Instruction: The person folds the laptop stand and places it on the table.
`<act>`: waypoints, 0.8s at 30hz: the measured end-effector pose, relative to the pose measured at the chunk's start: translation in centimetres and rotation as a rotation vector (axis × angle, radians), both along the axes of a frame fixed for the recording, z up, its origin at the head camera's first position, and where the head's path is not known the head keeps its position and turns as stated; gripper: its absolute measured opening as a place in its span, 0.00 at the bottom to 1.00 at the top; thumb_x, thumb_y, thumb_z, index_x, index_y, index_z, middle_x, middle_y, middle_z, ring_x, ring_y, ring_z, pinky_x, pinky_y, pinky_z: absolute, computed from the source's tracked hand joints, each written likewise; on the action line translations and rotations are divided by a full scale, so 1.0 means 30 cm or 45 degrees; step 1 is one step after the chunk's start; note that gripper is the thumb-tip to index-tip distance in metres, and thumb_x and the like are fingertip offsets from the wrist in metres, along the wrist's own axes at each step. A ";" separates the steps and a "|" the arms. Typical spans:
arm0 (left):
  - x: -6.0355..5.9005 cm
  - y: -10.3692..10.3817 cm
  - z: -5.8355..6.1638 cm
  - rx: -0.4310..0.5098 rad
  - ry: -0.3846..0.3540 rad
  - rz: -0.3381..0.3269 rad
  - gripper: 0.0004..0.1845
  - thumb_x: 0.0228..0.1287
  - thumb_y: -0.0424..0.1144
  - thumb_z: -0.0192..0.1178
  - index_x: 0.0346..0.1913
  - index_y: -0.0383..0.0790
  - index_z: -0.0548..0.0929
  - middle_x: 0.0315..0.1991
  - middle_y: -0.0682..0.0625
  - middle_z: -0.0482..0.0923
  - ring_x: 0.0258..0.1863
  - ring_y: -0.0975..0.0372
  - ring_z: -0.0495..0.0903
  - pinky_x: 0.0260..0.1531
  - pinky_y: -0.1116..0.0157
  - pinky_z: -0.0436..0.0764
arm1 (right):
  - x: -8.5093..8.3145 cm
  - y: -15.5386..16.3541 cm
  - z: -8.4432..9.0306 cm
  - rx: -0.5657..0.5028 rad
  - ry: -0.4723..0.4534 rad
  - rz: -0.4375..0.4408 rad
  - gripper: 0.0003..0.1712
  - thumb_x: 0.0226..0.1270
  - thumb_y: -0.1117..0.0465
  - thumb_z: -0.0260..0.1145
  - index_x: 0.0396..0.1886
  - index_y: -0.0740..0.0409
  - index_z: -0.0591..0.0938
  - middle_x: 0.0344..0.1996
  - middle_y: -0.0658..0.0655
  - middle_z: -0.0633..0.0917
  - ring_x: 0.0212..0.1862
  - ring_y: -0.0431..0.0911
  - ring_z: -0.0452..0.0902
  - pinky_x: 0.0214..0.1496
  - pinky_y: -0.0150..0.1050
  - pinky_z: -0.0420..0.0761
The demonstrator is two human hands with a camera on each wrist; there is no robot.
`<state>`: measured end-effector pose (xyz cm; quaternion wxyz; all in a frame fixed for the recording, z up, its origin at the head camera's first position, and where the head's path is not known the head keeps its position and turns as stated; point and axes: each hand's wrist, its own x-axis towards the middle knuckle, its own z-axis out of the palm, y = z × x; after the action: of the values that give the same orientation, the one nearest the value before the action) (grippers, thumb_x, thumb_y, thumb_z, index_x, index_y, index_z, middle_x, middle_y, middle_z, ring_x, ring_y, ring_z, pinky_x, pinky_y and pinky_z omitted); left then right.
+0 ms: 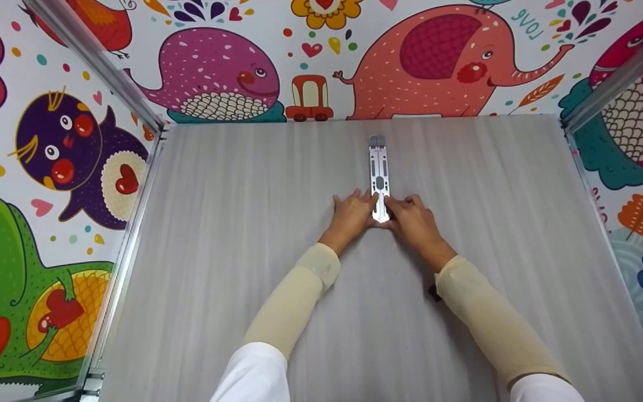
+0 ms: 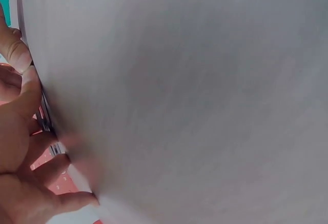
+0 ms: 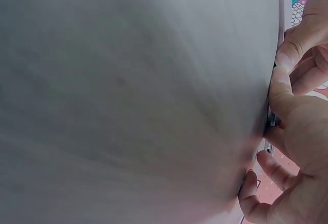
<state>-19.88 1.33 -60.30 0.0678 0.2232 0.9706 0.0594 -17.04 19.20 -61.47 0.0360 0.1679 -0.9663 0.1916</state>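
A long, narrow silver metal strip [image 1: 379, 167] with slots and a grey rounded far end lies lengthwise on the grey table. My left hand [image 1: 350, 216] holds its near end from the left, other fingers spread toward the tabletop. From the right, my right hand [image 1: 415, 223] grips the same end, its fingers bent. The thumbs come together at the strip's near edge. Low over the table, the left hand [image 2: 25, 152] shows fingertips at the surface in the left wrist view. In the right wrist view the right hand [image 3: 302, 131] mostly hides the strip.
The grey wood-grain table [image 1: 232, 223] surrounds the strip and both forearms. Metal frame rails [image 1: 123, 245] run along its left side, with another post [image 1: 617, 84] at the back right. Cartoon-printed walls [image 1: 321, 50] stand behind and at the sides.
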 end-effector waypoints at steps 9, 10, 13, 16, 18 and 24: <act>-0.003 -0.008 0.001 0.032 0.009 0.015 0.43 0.54 0.65 0.68 0.72 0.50 0.74 0.70 0.51 0.76 0.68 0.53 0.76 0.56 0.29 0.74 | -0.005 -0.005 -0.007 -0.019 0.040 0.032 0.35 0.61 0.47 0.75 0.65 0.55 0.80 0.49 0.60 0.90 0.52 0.59 0.76 0.38 0.61 0.81; -0.004 -0.008 0.001 0.032 0.003 0.019 0.43 0.54 0.64 0.68 0.73 0.50 0.74 0.70 0.51 0.75 0.68 0.53 0.76 0.56 0.29 0.73 | -0.006 -0.006 -0.007 -0.020 0.038 0.033 0.35 0.61 0.46 0.75 0.65 0.54 0.80 0.49 0.60 0.90 0.52 0.59 0.76 0.38 0.61 0.81; -0.006 -0.005 -0.001 0.042 -0.018 0.022 0.44 0.55 0.64 0.67 0.74 0.50 0.73 0.72 0.51 0.74 0.71 0.53 0.74 0.58 0.29 0.72 | -0.009 -0.001 -0.005 -0.018 0.027 0.029 0.35 0.61 0.46 0.75 0.66 0.54 0.79 0.48 0.60 0.90 0.52 0.59 0.75 0.40 0.61 0.81; -0.006 -0.002 -0.006 0.063 -0.039 0.023 0.43 0.57 0.63 0.66 0.75 0.51 0.71 0.73 0.51 0.72 0.73 0.52 0.71 0.60 0.29 0.70 | -0.007 0.005 -0.002 -0.013 0.009 0.021 0.36 0.61 0.45 0.74 0.66 0.54 0.79 0.49 0.60 0.90 0.53 0.59 0.75 0.42 0.62 0.81; -0.001 -0.002 -0.011 0.079 -0.061 0.023 0.43 0.59 0.63 0.65 0.76 0.51 0.69 0.75 0.52 0.70 0.75 0.52 0.69 0.62 0.29 0.68 | -0.003 0.011 0.000 -0.011 0.000 0.030 0.36 0.62 0.45 0.73 0.67 0.54 0.78 0.51 0.61 0.89 0.53 0.60 0.75 0.44 0.62 0.81; 0.019 -0.030 -0.001 0.195 -0.091 0.028 0.40 0.65 0.59 0.65 0.77 0.48 0.68 0.76 0.47 0.68 0.76 0.49 0.66 0.65 0.31 0.66 | -0.010 0.061 0.022 -0.011 -0.026 0.067 0.39 0.68 0.43 0.69 0.73 0.56 0.73 0.60 0.63 0.84 0.56 0.62 0.76 0.49 0.64 0.79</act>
<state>-19.30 0.43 -60.33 0.0844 0.2147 0.9626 0.1421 -17.34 21.04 -60.80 0.0215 0.1912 -0.9611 0.1983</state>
